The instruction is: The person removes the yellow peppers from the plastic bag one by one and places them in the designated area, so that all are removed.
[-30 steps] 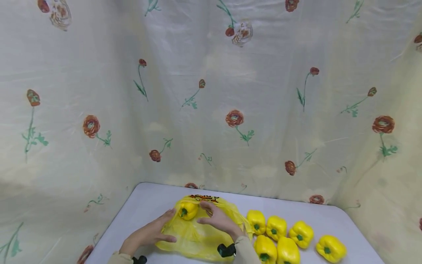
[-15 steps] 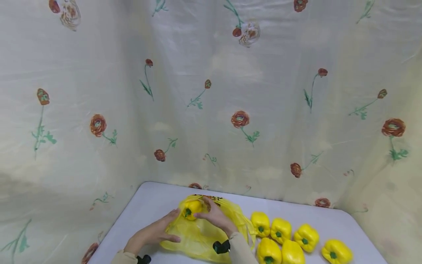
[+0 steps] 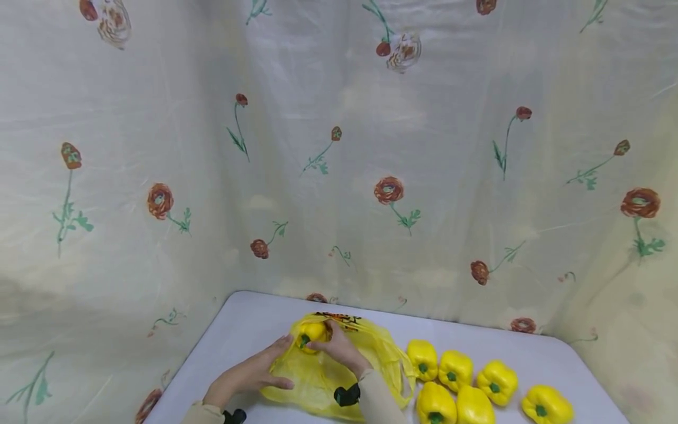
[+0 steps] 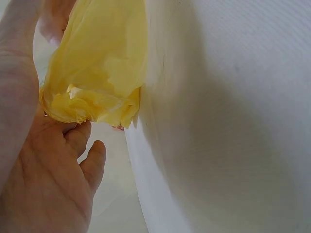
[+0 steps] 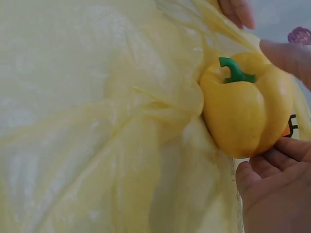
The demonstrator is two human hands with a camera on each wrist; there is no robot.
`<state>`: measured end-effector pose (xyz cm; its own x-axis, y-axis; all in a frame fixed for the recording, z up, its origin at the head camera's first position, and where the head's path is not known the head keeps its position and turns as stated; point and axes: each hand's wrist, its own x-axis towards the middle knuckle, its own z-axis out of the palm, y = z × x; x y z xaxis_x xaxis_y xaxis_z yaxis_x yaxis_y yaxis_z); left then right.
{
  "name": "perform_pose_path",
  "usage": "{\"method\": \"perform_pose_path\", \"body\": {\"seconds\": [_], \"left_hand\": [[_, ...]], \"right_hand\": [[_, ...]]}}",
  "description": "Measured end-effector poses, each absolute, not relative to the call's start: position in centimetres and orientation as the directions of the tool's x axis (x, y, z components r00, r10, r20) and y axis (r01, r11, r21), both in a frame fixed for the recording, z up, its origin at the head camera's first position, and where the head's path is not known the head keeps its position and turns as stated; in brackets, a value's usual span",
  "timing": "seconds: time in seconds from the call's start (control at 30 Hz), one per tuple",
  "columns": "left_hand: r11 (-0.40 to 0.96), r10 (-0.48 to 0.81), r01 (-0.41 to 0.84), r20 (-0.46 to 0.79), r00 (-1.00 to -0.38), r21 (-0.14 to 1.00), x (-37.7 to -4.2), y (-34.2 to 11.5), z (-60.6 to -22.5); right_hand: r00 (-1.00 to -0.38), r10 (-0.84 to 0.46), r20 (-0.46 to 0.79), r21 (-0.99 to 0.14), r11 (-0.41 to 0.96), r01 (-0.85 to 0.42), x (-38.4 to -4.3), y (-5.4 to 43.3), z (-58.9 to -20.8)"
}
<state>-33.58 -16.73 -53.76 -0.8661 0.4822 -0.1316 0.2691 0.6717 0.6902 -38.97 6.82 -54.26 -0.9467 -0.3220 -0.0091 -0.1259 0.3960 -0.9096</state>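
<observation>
A yellow bell pepper (image 3: 315, 331) with a green stem sits at the far left end of a thin yellow plastic bag (image 3: 307, 383) on the table. My right hand (image 3: 345, 348) grips the pepper; the right wrist view shows thumb and fingers on opposite sides of the pepper (image 5: 243, 116). At the bag's left edge is my left hand (image 3: 251, 372), thumb and fingers spread apart. In the left wrist view its fingers touch the crumpled edge of the bag (image 4: 97, 63), and some fingertips are hidden behind the plastic.
Several more yellow bell peppers (image 3: 474, 406) stand grouped right of the bag, with one pepper (image 3: 547, 405) farther right. The white table (image 3: 254, 318) ends at a flower-printed curtain (image 3: 328, 200) behind and on both sides.
My right hand has moved left to the pepper and closed its thumb and fingers round it. The left hand stays at the bag's edge. The head view has shifted slightly.
</observation>
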Motion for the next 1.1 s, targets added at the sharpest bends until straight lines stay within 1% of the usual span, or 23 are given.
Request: {"method": "perform_pose_path", "body": {"seconds": [0.27,0.57,0.83,1.1], "left_hand": [[0.685,0.483,0.272,-0.141,-0.864,0.676,-33.7,-16.5,-54.1],[0.666,0.514,0.321,-0.102,-0.852,0.673,-33.6,-16.5,-54.3],[0.664,0.511,0.315,-0.103,-0.854,0.678,-33.5,-16.7,-54.1],[0.662,0.511,0.319,-0.097,-0.854,0.678,-33.4,-16.9,-53.9]], "right_hand": [[-0.961,-0.277,0.015,-0.921,0.369,-0.121,-38.8,6.6,-55.0],[-0.968,-0.243,0.066,-0.925,0.349,-0.151,-38.8,6.4,-55.9],[-0.961,-0.271,0.058,-0.928,0.341,-0.152,-38.2,6.6,-55.3],[-0.930,-0.357,0.089,-0.917,0.336,-0.217,-38.1,7.1,-55.3]]}}
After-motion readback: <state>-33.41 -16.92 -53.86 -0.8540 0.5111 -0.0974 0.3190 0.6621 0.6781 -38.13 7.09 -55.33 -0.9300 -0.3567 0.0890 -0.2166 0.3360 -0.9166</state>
